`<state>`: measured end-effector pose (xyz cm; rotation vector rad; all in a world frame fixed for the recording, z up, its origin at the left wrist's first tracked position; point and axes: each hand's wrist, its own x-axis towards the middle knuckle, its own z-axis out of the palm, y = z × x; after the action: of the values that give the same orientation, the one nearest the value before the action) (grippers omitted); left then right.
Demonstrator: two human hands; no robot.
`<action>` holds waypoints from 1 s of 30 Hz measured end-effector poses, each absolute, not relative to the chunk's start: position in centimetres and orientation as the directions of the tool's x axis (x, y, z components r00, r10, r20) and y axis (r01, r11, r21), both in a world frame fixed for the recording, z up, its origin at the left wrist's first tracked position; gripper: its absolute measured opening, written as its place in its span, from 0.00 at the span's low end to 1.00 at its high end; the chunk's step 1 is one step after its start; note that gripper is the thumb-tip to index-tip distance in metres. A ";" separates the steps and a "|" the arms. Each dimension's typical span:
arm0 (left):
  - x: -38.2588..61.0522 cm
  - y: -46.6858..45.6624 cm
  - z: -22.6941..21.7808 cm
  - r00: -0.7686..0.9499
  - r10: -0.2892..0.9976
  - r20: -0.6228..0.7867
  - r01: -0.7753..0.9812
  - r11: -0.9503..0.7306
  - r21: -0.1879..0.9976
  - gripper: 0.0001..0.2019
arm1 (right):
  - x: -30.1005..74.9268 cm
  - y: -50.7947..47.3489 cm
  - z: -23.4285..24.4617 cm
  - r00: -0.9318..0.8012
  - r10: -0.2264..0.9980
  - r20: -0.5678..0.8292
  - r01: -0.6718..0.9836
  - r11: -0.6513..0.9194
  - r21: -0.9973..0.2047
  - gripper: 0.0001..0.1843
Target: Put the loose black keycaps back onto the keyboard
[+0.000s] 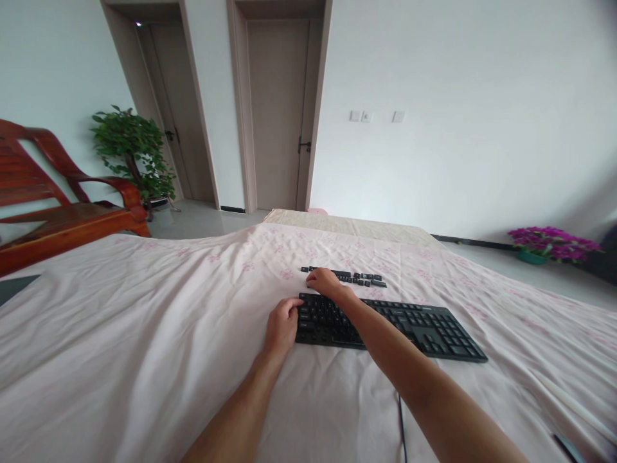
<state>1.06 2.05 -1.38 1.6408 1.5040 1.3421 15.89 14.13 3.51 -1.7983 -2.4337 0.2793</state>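
Observation:
A black keyboard [424, 331] lies on the pink flowered cloth, and some spots at its left end lack keycaps or are too dark to make out. My left hand [283, 325] holds the keyboard's left edge, thumb at the upper corner. Reaching across the board, my right hand [324, 283] is closed in a pinch just behind it. A small dark keycap [309, 285] shows at those fingertips. Several loose keycaps [378, 283] lie in rows beyond the keyboard, partly hidden by my right hand.
The cloth [193, 334] is wrinkled. A black cable [402, 424] runs toward me under my right forearm. A dark flat object [567, 447] lies at the lower right, another [17, 288] at the left edge. A wooden bench [72, 193], a plant and purple flowers stand beyond.

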 end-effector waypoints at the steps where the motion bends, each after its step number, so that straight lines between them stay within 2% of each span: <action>1: 1.1 2.0 -1.4 -0.113 0.945 0.308 0.414 -0.237 0.879 0.15 | 16.0 14.1 3.4 -0.287 0.958 -0.015 0.937 0.277 -0.211 0.13; 7: 1.1 2.0 -1.4 -0.116 0.941 0.318 0.421 -0.244 0.874 0.15 | 16.2 14.2 2.9 -0.232 0.972 0.039 0.951 0.235 -0.198 0.16; 13: 1.0 2.1 -1.7 -0.126 0.937 0.326 0.406 -0.252 0.878 0.15 | 16.0 14.1 3.0 -0.254 0.967 0.026 0.954 0.255 -0.159 0.12; 20: 1.0 2.2 -1.7 -0.130 0.937 0.324 0.369 -0.258 0.893 0.15 | 15.9 14.0 3.0 -0.281 0.960 0.021 0.948 0.281 -0.147 0.13; 25: 1.0 2.3 -1.9 -0.142 0.938 0.317 0.346 -0.253 0.903 0.14 | 16.1 13.8 3.5 -0.290 0.956 0.037 0.940 0.292 -0.177 0.12; 30: 1.1 2.5 -1.9 -0.174 0.949 0.262 0.274 -0.209 0.939 0.13 | 16.7 11.9 4.6 -0.335 0.936 0.109 0.907 0.352 -0.230 0.14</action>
<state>1.08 2.50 -1.90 1.4789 1.4367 1.4194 16.72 11.90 4.58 -1.6611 -2.3921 0.1878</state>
